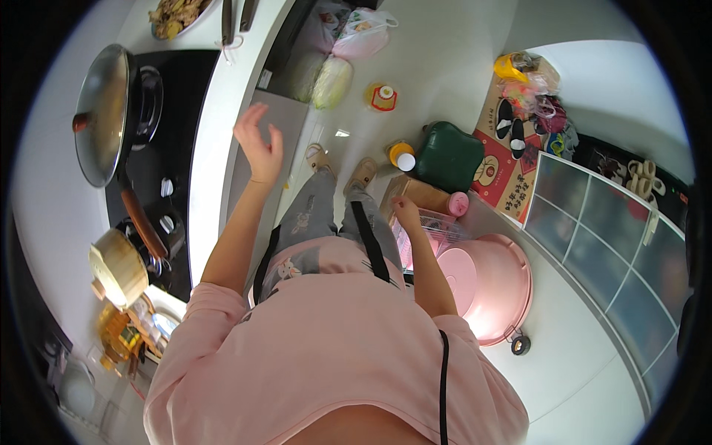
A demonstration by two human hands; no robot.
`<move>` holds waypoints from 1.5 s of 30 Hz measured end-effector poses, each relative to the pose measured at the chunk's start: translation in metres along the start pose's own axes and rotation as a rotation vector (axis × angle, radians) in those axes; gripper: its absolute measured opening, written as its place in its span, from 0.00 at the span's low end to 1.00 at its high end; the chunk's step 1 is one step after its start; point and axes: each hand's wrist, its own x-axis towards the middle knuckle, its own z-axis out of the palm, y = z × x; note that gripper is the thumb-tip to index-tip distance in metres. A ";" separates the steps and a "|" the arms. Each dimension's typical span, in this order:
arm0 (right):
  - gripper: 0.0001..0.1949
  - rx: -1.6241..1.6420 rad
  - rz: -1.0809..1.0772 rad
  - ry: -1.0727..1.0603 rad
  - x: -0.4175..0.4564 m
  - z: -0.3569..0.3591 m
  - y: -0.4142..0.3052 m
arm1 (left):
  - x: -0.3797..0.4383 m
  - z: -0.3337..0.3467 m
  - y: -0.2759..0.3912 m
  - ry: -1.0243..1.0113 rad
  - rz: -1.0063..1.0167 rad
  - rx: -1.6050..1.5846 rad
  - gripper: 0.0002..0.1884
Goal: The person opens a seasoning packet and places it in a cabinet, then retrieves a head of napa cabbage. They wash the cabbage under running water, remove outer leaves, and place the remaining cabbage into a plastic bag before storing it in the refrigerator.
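My left hand [260, 146] is raised in front of the counter's edge, fingers apart and holding nothing. On the black gas stove [172, 128] beside it sit a wok with a glass lid [101, 119] and a brown handle, and a small lidded pot [119, 268]. My right hand [406, 211] hangs over a cardboard box [414, 197] and a wire rack [436, 228], its fingers loosely curled; whether it holds something small cannot be told. An upturned pink plastic basin [495, 289] lies near my right forearm.
Napa cabbage [332, 82], a plastic bag [364, 33], an oil jug [382, 97], an orange bottle [401, 154] and a green stool [450, 156] stand on the floor. A glass-paned sliding door [606, 250] is at the right. Food on a plate [177, 16] sits on the counter.
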 end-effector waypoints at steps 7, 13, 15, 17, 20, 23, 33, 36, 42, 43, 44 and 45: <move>0.11 0.075 0.114 -0.155 -0.006 -0.011 0.040 | -0.151 -0.025 -0.024 -0.627 -0.431 -0.042 0.10; 0.13 0.118 0.196 -0.313 0.005 -0.015 0.043 | -0.353 -0.083 -0.087 -0.977 -0.976 0.118 0.13; 0.11 0.080 0.187 -0.349 0.014 -0.016 0.050 | -0.383 -0.093 -0.085 -1.028 -1.165 0.164 0.12; 0.10 0.055 0.194 -0.400 0.030 -0.021 0.050 | -0.357 -0.090 -0.058 -0.817 -1.432 -0.003 0.13; 0.11 -0.006 0.244 -0.473 0.044 -0.038 0.011 | -0.362 -0.087 -0.043 -0.491 -1.563 -0.294 0.15; 0.08 -0.351 0.088 -0.526 0.093 -0.036 0.020 | -0.374 -0.070 -0.033 -0.304 -1.540 -0.426 0.14; 0.11 -0.282 0.023 -0.729 0.134 0.002 -0.085 | -0.462 -0.072 -0.025 -0.379 -1.444 -0.035 0.14; 0.09 -0.271 0.036 -0.682 0.133 0.015 -0.113 | -0.431 -0.083 -0.032 -0.119 -1.700 -0.129 0.16; 0.09 -0.632 -0.258 -0.780 0.139 0.066 -0.178 | -0.418 -0.099 -0.041 0.319 -1.605 -0.232 0.15; 0.09 -0.806 -0.413 -0.813 0.139 0.079 -0.188 | -0.413 -0.106 -0.037 0.386 -1.607 -0.248 0.14; 0.09 -0.989 -0.584 -0.835 0.138 0.093 -0.196 | -0.414 -0.113 -0.035 0.460 -1.583 -0.205 0.13; 0.09 -1.160 -0.756 -0.858 0.132 0.109 -0.206 | -0.419 -0.122 -0.031 0.538 -1.563 -0.158 0.13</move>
